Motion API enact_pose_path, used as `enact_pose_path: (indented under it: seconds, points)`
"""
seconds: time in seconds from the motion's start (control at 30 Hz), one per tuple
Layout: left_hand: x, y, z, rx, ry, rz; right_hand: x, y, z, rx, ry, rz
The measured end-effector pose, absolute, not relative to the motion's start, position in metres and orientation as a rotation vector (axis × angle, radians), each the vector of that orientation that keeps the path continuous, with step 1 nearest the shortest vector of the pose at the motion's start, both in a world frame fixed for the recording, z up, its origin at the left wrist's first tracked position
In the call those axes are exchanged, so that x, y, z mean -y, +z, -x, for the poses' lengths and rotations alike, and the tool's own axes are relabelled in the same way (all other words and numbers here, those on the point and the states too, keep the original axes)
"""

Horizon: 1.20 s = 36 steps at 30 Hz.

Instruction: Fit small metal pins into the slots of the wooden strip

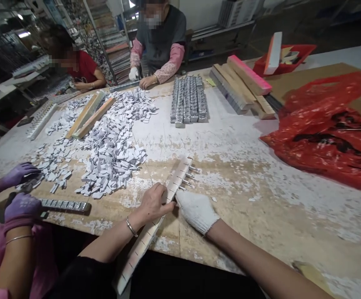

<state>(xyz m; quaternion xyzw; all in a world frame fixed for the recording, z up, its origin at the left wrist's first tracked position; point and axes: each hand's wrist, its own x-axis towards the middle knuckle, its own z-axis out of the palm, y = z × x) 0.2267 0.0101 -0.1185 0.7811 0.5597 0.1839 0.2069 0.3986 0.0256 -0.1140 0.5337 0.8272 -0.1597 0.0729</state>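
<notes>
A long pale wooden strip [155, 224], marked with dark cross-lines and small metal pins jutting from its far end, lies slanted over the table's near edge, pinched between the closed bare left hand [153, 203] and gloved right hand [197, 210].

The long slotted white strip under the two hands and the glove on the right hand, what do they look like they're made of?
The long slotted white strip looks like painted or paper-faced wood or board: flat, stiff, matte, with dark cut lines; I cannot tell which. The white glove on the right hand looks like knitted cotton, by its ribbed weave. The left hand is bare.
</notes>
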Motion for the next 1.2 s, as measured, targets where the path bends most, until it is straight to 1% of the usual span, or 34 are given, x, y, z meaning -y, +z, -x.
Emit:
enact_pose_path:
  seconds: [0.13,0.3,0.37,0.43,0.53,0.6,0.67,0.77,0.87,0.93,1.0,1.07,1.13,1.2]
  points:
    - [-0.024,-0.109,-0.212,-1.55,0.443,-2.085,-0.025,-0.109,-0.407,-2.479,-0.555,-1.72]
    - [-0.063,-0.099,-0.16,-2.181,0.512,-2.111,-0.005,-0.125,-0.433,-2.557,-0.646,-1.973]
    - [-0.075,-0.095,-0.144,-2.264,0.492,-2.139,0.001,-0.135,-0.44,-2.602,-0.673,-1.997]
    - [-0.077,-0.089,-0.139,-2.252,0.495,-2.177,0.004,-0.14,-0.442,-2.621,-0.732,-2.012]
    - [-0.061,-0.074,-0.15,-2.19,0.602,-2.177,0.005,-0.133,-0.442,-2.644,-0.859,-2.031]
    - [-0.039,-0.062,-0.165,-2.021,0.717,-2.055,0.007,-0.12,-0.439,-2.777,-0.905,-1.998]
    - [-0.013,-0.05,-0.184,-1.723,0.771,-1.792,0.011,-0.105,-0.433,-2.976,-0.84,-1.892]
    - [0.023,-0.039,-0.21,-1.291,0.749,-1.276,0.022,-0.09,-0.422,-3.177,-0.653,-1.63]
    - [0.045,-0.04,-0.225,-1.139,0.737,-1.021,0.032,-0.091,-0.414,-3.229,-0.647,-1.463]
    - [0.053,-0.045,-0.229,-1.153,0.763,-1.097,0.038,-0.098,-0.414,-3.202,-0.731,-1.512]
    - [0.056,-0.048,-0.23,-1.236,0.798,-1.288,0.042,-0.103,-0.416,-3.161,-0.838,-1.61]
    - [0.057,-0.049,-0.231,-1.334,0.819,-1.5,0.045,-0.103,-0.42,-3.146,-0.967,-1.617]
    - [0.058,-0.046,-0.231,-1.359,0.797,-1.664,0.048,-0.099,-0.426,-3.107,-1.077,-1.578]
    - [0.058,-0.044,-0.23,-1.28,0.721,-1.725,0.051,-0.093,-0.432,-3.025,-1.117,-1.558]
